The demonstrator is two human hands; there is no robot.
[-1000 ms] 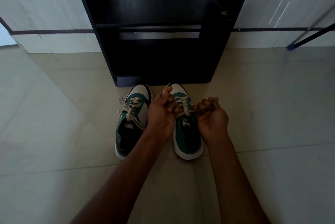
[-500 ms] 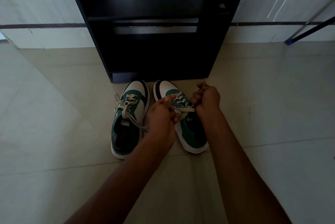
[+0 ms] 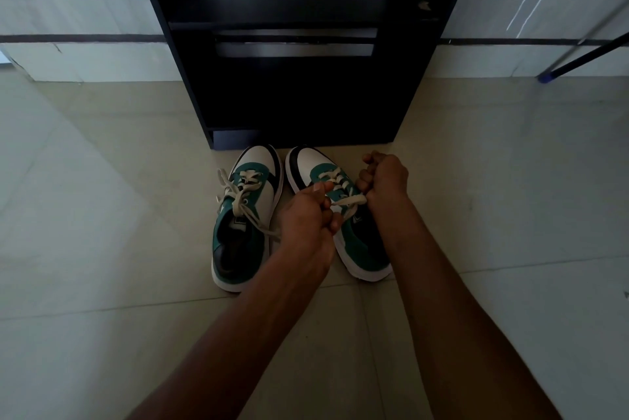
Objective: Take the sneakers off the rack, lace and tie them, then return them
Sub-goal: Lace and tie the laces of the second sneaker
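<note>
Two green, white and black sneakers stand side by side on the tiled floor in front of the black shoe rack (image 3: 299, 86). The left sneaker (image 3: 243, 225) has its cream laces lying loose over its tongue and side. Over the right sneaker (image 3: 354, 239), my left hand (image 3: 306, 219) and my right hand (image 3: 386, 178) each grip an end of its cream lace (image 3: 349, 199), which is stretched taut between them across the tongue. Both fists are closed. The right sneaker's heel points toward the lower right.
The rack's lower shelves hold nothing visible. A dark rod with a blue tip (image 3: 548, 76) slants down to the floor at the far right. A pale wall with a dark stripe (image 3: 85, 38) runs behind the rack. Pale floor tiles (image 3: 102, 249) surround the shoes.
My right hand has moved up and away from the left hand, pulling the lace tight. The right sneaker has turned so its heel swings right. The left sneaker stays put.
</note>
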